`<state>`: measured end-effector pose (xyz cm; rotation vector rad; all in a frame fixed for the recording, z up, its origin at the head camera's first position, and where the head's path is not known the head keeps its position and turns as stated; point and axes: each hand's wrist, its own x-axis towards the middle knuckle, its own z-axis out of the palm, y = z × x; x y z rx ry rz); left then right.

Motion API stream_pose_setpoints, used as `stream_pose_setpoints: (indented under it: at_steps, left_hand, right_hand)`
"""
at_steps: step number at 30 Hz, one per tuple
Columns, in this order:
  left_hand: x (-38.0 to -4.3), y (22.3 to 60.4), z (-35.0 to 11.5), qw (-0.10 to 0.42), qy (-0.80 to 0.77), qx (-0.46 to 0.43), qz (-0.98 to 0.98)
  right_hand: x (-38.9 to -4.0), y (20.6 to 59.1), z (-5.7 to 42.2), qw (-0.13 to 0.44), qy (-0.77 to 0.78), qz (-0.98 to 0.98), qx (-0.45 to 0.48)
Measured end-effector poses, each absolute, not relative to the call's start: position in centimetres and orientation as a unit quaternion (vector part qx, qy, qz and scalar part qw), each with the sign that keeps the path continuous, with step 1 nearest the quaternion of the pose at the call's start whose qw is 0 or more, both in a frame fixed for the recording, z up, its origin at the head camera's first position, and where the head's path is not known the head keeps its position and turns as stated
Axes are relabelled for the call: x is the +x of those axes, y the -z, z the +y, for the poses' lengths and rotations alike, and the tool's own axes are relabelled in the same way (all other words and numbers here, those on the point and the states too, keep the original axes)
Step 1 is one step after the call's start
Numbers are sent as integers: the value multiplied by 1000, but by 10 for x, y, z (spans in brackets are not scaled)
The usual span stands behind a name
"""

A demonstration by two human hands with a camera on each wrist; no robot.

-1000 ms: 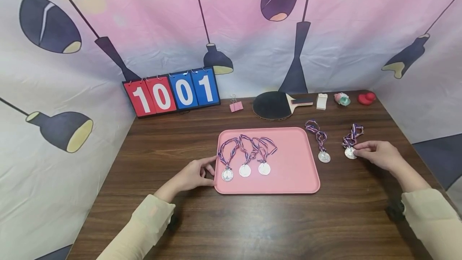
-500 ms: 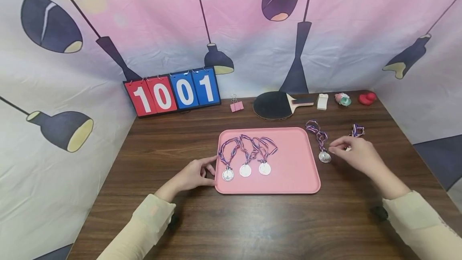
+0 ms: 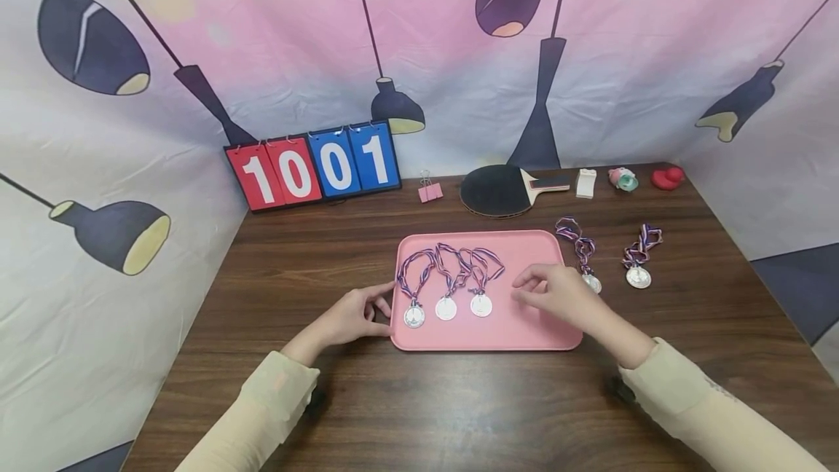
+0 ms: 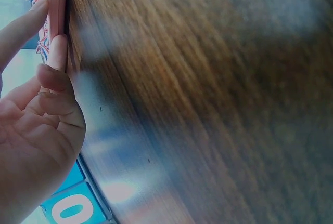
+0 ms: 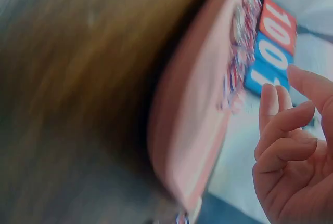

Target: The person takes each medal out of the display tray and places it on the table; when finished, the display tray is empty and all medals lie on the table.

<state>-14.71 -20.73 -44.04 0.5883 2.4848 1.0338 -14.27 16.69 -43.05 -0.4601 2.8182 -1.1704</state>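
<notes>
The pink tray (image 3: 524,326) lies on the wooden table. Three silver medals with striped ribbons lie on its left part: the left medal (image 3: 414,316), the middle medal (image 3: 446,309) and the right medal (image 3: 481,304). My left hand (image 3: 350,317) touches the tray's left edge with thumb and index finger; its other fingers bend inward. My right hand (image 3: 557,293) is over the tray's right part, fingers loosely bent and holding nothing. Right of the tray lie two more medals: a near medal (image 3: 592,283), partly hidden by my right hand, and a far-right medal (image 3: 638,277).
Along the back stand a red and blue scoreboard (image 3: 314,167) reading 10 and 01, a pink binder clip (image 3: 430,191), a black table tennis bat (image 3: 494,191), a white block (image 3: 585,183), a pink and green trinket (image 3: 623,179) and a red duck (image 3: 667,178).
My right hand has moved left from the far-right medal, past the near one, to over the tray. The medals lie where they were. My left hand has stayed at the tray's edge.
</notes>
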Motion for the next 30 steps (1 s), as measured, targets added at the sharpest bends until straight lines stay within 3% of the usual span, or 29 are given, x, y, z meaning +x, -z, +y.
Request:
stream_pose_setpoints:
  at_steps: [5, 15, 30]
  left_hand:
    - [-147, 441, -208, 192, -367, 207, 887]
    - [-146, 440, -207, 190, -363, 207, 888]
    - [-146, 441, -207, 188, -365, 204, 889]
  right_hand:
    - [-144, 445, 147, 52, 380, 907, -176]
    - [-147, 453, 129, 88, 390, 905, -145]
    - [-152, 454, 120, 92, 342, 928, -116]
